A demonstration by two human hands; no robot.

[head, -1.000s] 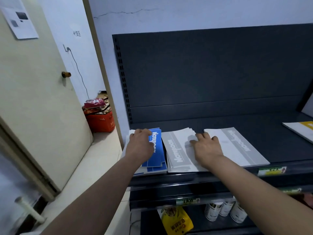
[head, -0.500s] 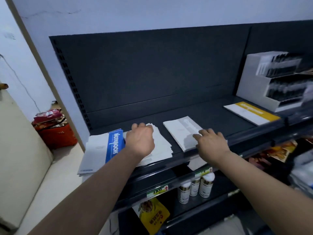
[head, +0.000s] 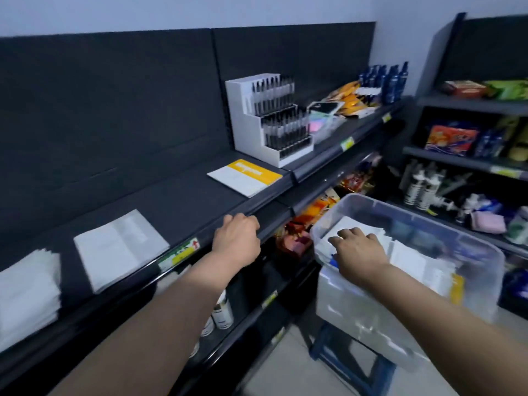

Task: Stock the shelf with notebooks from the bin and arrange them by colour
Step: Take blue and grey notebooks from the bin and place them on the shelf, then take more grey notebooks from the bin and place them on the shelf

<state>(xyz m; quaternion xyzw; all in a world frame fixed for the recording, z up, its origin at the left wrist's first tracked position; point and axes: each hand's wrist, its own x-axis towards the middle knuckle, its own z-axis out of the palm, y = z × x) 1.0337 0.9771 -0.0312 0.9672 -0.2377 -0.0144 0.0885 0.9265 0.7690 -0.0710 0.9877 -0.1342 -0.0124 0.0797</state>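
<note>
in the bin (head: 471, 244), the right hand (head: 358, 251) lies spread on white notebooks (head: 411, 258); the left hand (head: 237, 238) curls at the shelf lip (head: 267, 208), grip unclear. likely the picking step: next, pinch one notebook.

One head-worn wide-angle camera, looking forward and down along both forearms, frame tilted. Near view: right hand (head: 357, 250) just right of centre inside the bin (head: 468, 252), left hand (head: 238, 238) beside it leftward at the shelf (head: 185, 204) front edge. Shelving runs away past the hands, upper right.
</note>
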